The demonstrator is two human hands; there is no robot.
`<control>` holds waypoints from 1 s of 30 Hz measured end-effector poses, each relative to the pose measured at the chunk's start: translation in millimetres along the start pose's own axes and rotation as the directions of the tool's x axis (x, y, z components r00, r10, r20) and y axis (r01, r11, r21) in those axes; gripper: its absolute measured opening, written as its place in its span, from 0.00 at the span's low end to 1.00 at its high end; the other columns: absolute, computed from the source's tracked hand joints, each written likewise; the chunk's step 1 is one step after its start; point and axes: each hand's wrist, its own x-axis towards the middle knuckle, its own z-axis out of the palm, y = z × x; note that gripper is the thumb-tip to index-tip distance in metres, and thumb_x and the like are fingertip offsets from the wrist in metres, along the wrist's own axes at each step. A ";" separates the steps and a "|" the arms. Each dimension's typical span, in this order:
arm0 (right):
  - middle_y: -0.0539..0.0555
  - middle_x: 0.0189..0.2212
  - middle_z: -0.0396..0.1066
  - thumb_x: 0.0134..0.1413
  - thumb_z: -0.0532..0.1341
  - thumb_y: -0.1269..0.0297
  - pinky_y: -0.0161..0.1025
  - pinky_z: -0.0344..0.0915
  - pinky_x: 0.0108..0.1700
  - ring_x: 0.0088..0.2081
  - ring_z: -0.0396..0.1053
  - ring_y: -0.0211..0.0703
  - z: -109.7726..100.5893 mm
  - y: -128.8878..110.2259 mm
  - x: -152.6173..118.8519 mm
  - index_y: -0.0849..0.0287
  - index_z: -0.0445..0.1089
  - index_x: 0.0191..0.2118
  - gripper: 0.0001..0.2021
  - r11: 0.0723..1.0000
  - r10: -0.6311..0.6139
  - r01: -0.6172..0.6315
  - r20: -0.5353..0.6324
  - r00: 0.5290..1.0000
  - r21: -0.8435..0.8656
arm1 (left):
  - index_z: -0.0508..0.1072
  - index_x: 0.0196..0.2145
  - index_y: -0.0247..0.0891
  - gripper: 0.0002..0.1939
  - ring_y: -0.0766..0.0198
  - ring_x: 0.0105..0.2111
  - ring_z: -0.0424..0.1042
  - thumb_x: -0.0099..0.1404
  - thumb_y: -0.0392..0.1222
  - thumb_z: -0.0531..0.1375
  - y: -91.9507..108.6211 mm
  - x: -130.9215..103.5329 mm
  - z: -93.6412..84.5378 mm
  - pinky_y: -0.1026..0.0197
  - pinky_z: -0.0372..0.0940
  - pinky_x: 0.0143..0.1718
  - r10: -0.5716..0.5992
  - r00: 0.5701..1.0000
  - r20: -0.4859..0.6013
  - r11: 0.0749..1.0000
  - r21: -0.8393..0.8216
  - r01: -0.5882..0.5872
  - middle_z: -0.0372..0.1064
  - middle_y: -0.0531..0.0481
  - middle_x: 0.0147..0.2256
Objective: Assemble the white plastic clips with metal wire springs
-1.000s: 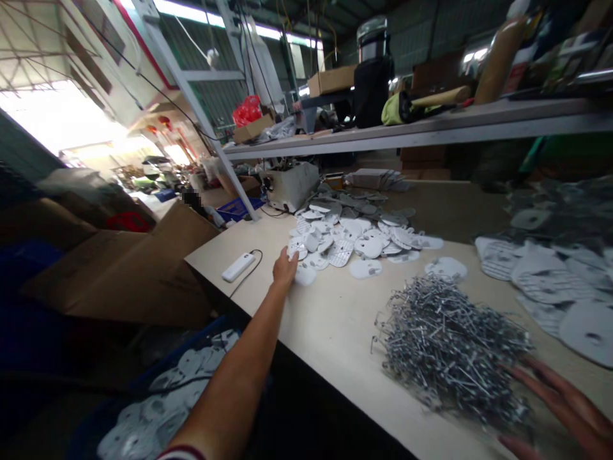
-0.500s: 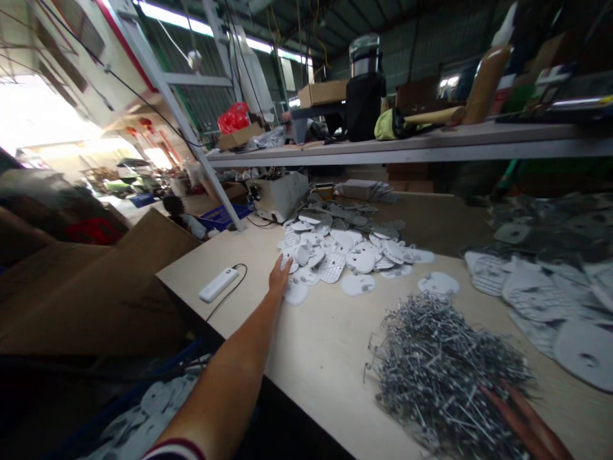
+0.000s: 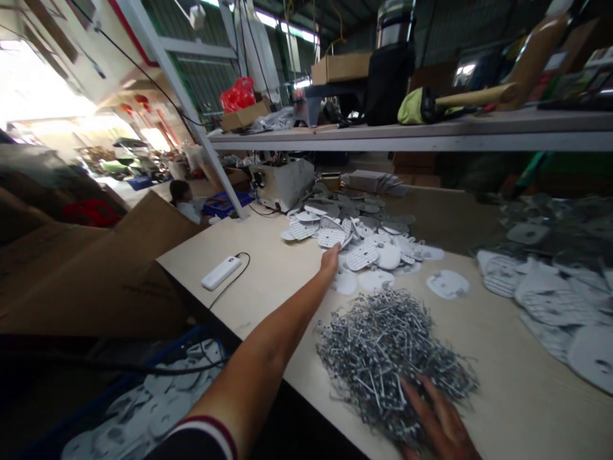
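My left hand (image 3: pixel 330 257) reaches out to the near edge of a heap of white, rounded flat plates (image 3: pixel 376 250). Its fingertips meet the plates and are mostly hidden, so their grip does not show. At the lower right, my right hand (image 3: pixel 438 415) lies against the near side of a tangled pile of thin metal wire pieces (image 3: pixel 378 351), fingers apart. Single plates (image 3: pixel 447 284) lie between the heap and a second stack of larger plates (image 3: pixel 550 300) at the right.
On the table's left part lies a white power bank (image 3: pixel 221 273) with a black cable. A blue crate (image 3: pixel 115 390) of plates stands below the table edge. Behind the heap is a grey metal box (image 3: pixel 287 182). A shelf (image 3: pixel 407 137) spans above. A person (image 3: pixel 184 201) is in the background.
My left hand has moved right along the plates, and the plates near it have shifted right. The wire pile has slid left together with my right hand. The view has tilted slightly.
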 end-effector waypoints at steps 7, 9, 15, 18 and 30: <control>0.57 0.80 0.31 0.65 0.62 0.68 0.68 0.59 0.71 0.76 0.46 0.70 24.6 -79.4 40.6 0.37 0.27 0.81 0.52 0.987 0.061 -0.083 0.163 0.985 0.134 | 0.74 0.64 0.35 0.30 0.48 0.53 0.81 0.76 0.59 0.55 60.2 -28.3 -53.0 0.44 0.71 0.58 0.080 0.981 0.175 0.980 -0.196 -0.044 0.80 0.33 0.55; 0.57 0.80 0.24 0.64 0.62 0.70 0.67 0.55 0.73 0.77 0.41 0.68 28.4 -100.1 54.2 0.39 0.24 0.80 0.54 0.979 0.063 -0.106 0.240 0.969 0.174 | 0.72 0.66 0.36 0.28 0.50 0.54 0.80 0.76 0.55 0.57 70.7 -56.4 -79.5 0.45 0.70 0.60 0.154 0.977 0.146 0.968 -0.219 -0.120 0.78 0.36 0.58; 0.66 0.80 0.24 0.60 0.65 0.72 0.64 0.45 0.76 0.78 0.30 0.70 33.3 -151.5 125.2 0.59 0.37 0.82 0.51 0.942 0.073 -0.226 0.508 0.859 0.248 | 0.75 0.63 0.40 0.22 0.54 0.51 0.81 0.76 0.50 0.60 70.8 -183.2 -138.4 0.48 0.73 0.60 0.480 0.852 -0.208 0.840 -0.170 -0.515 0.79 0.42 0.57; 0.74 0.79 0.26 0.61 0.65 0.71 0.61 0.48 0.76 0.78 0.34 0.73 33.9 -175.4 174.0 0.69 0.39 0.80 0.49 0.941 0.037 -0.214 0.548 0.836 0.263 | 0.77 0.60 0.40 0.20 0.54 0.49 0.82 0.77 0.51 0.61 49.9 -228.6 -149.0 0.48 0.75 0.59 0.465 0.831 -0.305 0.858 -0.076 -0.508 0.79 0.43 0.57; 0.64 0.60 0.74 0.73 0.58 0.67 0.56 0.63 0.67 0.63 0.68 0.59 -26.0 -188.7 302.3 0.64 0.72 0.63 0.18 0.963 -0.241 0.157 0.433 0.869 0.221 | 0.74 0.64 0.43 0.25 0.49 0.63 0.75 0.75 0.55 0.60 -53.3 -282.3 -165.8 0.44 0.67 0.68 0.203 0.884 -0.420 0.979 0.108 -0.174 0.75 0.42 0.63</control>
